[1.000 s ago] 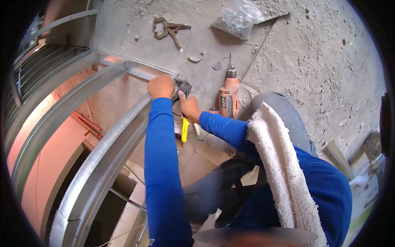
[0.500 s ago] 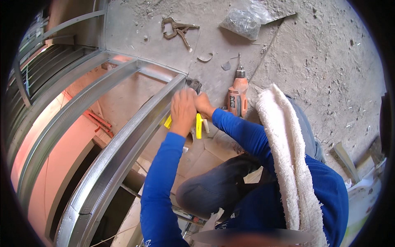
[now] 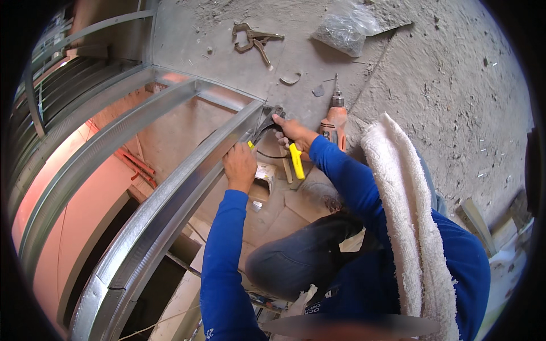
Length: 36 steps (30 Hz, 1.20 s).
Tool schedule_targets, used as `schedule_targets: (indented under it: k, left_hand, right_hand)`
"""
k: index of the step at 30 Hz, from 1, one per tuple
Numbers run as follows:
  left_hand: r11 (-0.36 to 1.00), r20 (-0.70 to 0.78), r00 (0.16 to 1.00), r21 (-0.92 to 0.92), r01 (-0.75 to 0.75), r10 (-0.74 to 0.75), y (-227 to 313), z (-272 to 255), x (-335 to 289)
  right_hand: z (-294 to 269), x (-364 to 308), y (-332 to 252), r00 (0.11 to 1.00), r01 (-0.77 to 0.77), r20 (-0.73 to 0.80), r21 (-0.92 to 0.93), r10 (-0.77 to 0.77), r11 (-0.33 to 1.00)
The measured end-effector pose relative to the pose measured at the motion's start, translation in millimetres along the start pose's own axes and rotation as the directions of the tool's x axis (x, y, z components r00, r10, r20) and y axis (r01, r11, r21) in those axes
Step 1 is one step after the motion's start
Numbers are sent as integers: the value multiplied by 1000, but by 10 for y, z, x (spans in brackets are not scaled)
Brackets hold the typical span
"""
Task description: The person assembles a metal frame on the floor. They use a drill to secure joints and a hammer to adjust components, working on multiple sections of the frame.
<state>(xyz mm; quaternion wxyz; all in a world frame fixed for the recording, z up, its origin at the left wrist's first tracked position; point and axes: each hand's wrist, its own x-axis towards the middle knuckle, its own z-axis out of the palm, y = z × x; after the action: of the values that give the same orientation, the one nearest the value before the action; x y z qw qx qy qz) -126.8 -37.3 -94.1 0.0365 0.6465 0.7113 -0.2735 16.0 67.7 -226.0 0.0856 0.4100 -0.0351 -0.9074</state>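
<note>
At the far end of the curved metal frame (image 3: 187, 156), I have a plier-type tool (image 3: 261, 132) with a dark metal head and two yellow grips. My left hand (image 3: 240, 166) is closed around its left handle, covering most of that grip. My right hand (image 3: 294, 133) holds the tool close to its head, thumb on the metal. The right yellow grip (image 3: 297, 161) sticks out below my right hand. The handles are spread apart, and the tool's head lies beside the frame's corner. Whether the jaws touch the metal, I cannot tell.
Right of my hands lies an orange power drill (image 3: 334, 122), its bit pointing away. Farther off are a locking C-clamp (image 3: 253, 42) and a plastic bag of small metal pieces (image 3: 343, 29). Openings drop away between the frame's members. A white towel (image 3: 398, 216) hangs over my shoulder.
The tool's handles have opened apart. My left hand has moved down and slightly left, while my right hand has shifted up and right toward the tool's head.
</note>
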Motion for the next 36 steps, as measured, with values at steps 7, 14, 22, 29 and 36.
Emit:
schedule_targets:
  k: [7,14,22,29,36]
  left_hand:
    - [960,105,980,-205,190,-171,15,-52,139]
    - [987,153,988,-155,48,-24,-9,28,154]
    - [960,444,885,-279,-12,140,285,-812,608]
    - [949,723,663,-33,314,-194,125,-552,1835]
    - [953,762,618,-6,304,-192,96,-344,1807]
  right_hand:
    - [456,-278,382,998,56,-1,327,-59,943]
    - [710,56,592,997,55,11,578,-75,814]
    - [778,218,685,925,199,104,685,-365,701]
    - [698,484,681,971,226,-177,468,-159,854]
    - [787,176,553,970,226,-190,492,-150,841]
